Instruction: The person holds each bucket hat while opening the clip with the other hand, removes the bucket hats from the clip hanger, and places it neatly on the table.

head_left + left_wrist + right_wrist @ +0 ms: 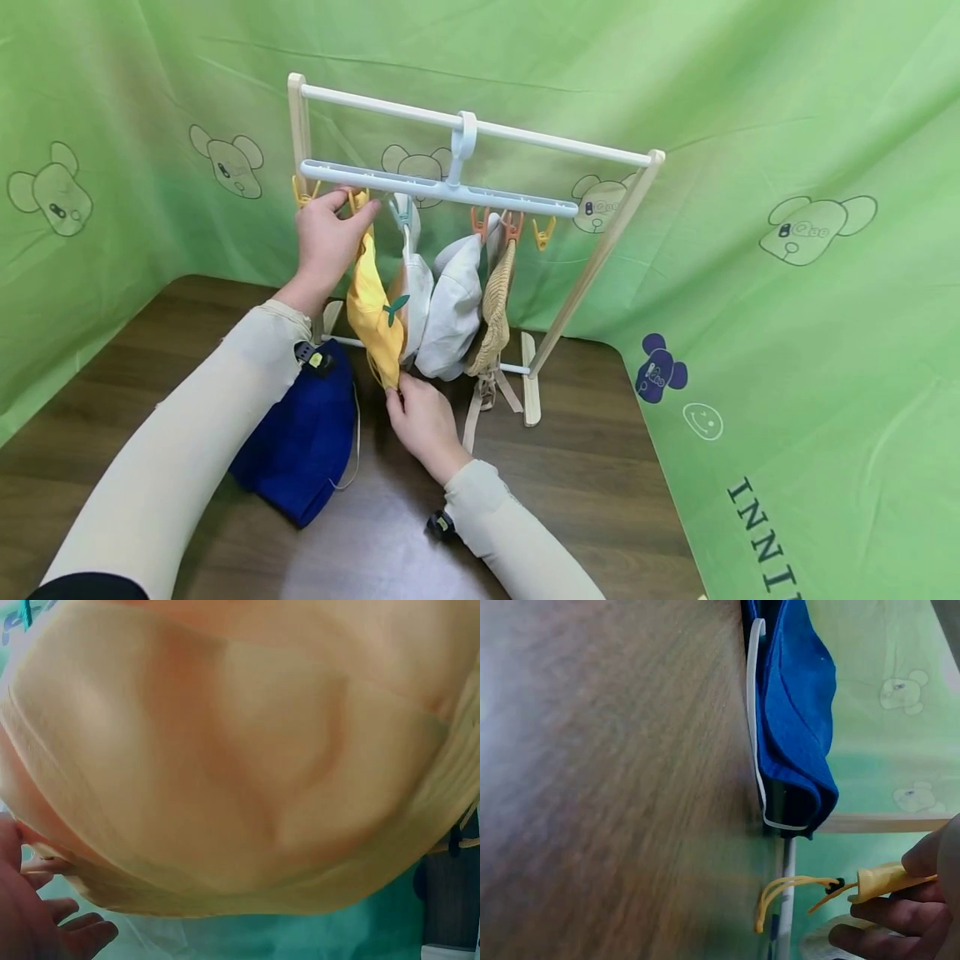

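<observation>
A yellow hat (372, 312) with a green sprout hangs at the left of a light-blue clip hanger (420, 185). At its upper edge, the thumb and index finger of my left hand (330, 233) pinch a yellow clothespin (358, 200). My right hand (426, 423) pinches the hat's lower brim between thumb and fingers. From that brim dangles a yellow cord (791, 882) with a black toggle. The hat's inside (225, 765) fills most of the left wrist view, with my left fingers (64, 909) at its lower left edge.
Beside the yellow hat hang white hats (452, 308) and a woven straw hat (497, 312) with ties. The hanger hooks over a white-railed wooden rack (592, 275). A blue hat (303, 442) with a white cord lies on the brown table (592, 467). Green printed cloth (787, 125) surrounds it.
</observation>
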### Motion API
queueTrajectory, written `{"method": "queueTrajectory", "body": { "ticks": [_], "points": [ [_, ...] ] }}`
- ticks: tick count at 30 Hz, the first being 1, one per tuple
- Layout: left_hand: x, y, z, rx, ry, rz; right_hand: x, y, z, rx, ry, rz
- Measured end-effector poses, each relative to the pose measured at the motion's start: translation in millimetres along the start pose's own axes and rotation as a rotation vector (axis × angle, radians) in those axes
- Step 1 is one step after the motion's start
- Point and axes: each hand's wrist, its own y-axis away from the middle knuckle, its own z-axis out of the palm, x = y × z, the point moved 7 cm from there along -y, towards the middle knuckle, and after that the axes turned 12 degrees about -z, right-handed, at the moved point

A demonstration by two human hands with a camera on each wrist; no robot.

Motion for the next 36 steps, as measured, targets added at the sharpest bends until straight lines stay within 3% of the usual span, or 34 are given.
{"method": "queueTrajectory", "body": {
  "ticks": [9,16,36],
  "points": [
    [-0.4,-3.1,4.6,-0.063,0.036,-0.059,2,8,-12,0.04,0.017,-0.045],
    [-6.1,-3.9,9.2,-0.11,0.127,-0.101,3,13,-16,0.067,-0.003,-0.049],
    [-5.9,-7.3,12.3,-0.141,0.18,-0.069,5,17,-29,0.219,0.023,-0.093]
  ]
}}
